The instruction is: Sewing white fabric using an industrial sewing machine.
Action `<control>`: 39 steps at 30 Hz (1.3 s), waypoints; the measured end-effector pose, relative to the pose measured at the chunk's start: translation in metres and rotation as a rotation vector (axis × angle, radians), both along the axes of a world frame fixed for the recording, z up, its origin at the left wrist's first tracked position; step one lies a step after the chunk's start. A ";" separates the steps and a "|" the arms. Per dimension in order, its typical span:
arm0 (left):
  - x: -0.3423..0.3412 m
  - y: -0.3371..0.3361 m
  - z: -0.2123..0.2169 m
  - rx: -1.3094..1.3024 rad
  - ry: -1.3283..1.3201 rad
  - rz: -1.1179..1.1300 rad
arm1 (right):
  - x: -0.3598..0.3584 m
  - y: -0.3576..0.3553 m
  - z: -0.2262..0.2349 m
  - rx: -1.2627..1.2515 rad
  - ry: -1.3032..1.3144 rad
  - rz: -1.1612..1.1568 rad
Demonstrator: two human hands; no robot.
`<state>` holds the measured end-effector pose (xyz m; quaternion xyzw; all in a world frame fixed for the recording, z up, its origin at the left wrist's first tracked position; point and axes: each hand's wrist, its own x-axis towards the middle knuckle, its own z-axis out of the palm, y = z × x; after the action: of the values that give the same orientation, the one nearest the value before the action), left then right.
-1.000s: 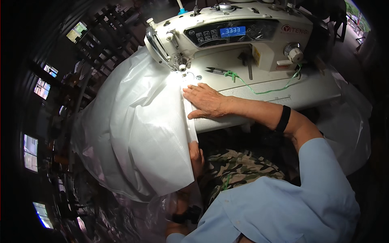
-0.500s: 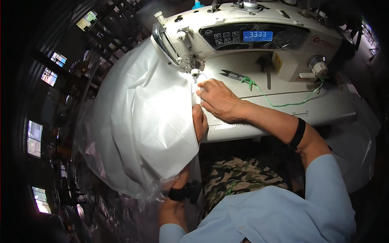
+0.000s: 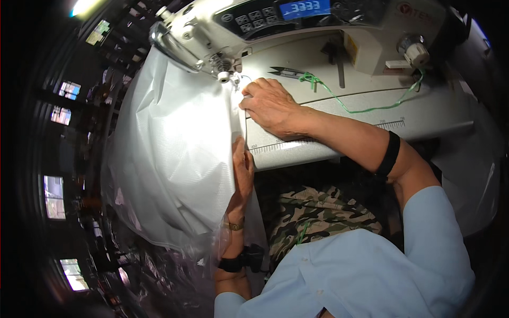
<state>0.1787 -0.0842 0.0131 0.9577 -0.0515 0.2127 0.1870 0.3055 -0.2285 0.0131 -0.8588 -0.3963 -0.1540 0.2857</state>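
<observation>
A large white woven plastic sheet (image 3: 175,143) hangs in folds over the left end of the sewing machine (image 3: 297,40), its right edge running up under the needle area (image 3: 233,79). My left hand (image 3: 242,168) grips that edge near the front of the machine bed, its fingers partly hidden by the sheet. Just right of the needle, my right hand (image 3: 271,108) has its fingers bent and pressed together on the edge of the sheet. Bright lamp light washes out the material at the fingertips.
On the machine bed (image 3: 350,100) lie dark thread snips (image 3: 286,72) tied to a green cord (image 3: 344,106). A ruler scale (image 3: 281,146) runs along the front of the bed. Clear plastic film (image 3: 175,259) hangs below the sheet. More translucent sheeting (image 3: 466,185) lies at the right.
The whole view has shifted, so the machine sits higher and further left. My left hand and wrist show more from behind the sheet. My right hand stays by the needle.
</observation>
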 end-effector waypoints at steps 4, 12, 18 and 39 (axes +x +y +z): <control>0.017 -0.002 0.016 -0.013 0.138 -0.002 | -0.003 0.001 0.004 -0.050 0.037 -0.030; 0.067 0.007 0.000 0.016 0.015 -0.010 | -0.005 -0.002 0.008 -0.167 0.091 -0.067; 0.092 0.010 -0.013 -0.090 -0.131 -0.062 | -0.004 0.000 0.009 -0.189 0.090 -0.063; 0.116 0.013 -0.005 0.008 -0.138 0.052 | 0.005 0.006 0.010 0.298 0.298 -0.123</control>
<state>0.2947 -0.0707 0.0084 0.9425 -0.0403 0.2827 0.1738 0.3100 -0.2222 0.0230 -0.8429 -0.2697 -0.0992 0.4548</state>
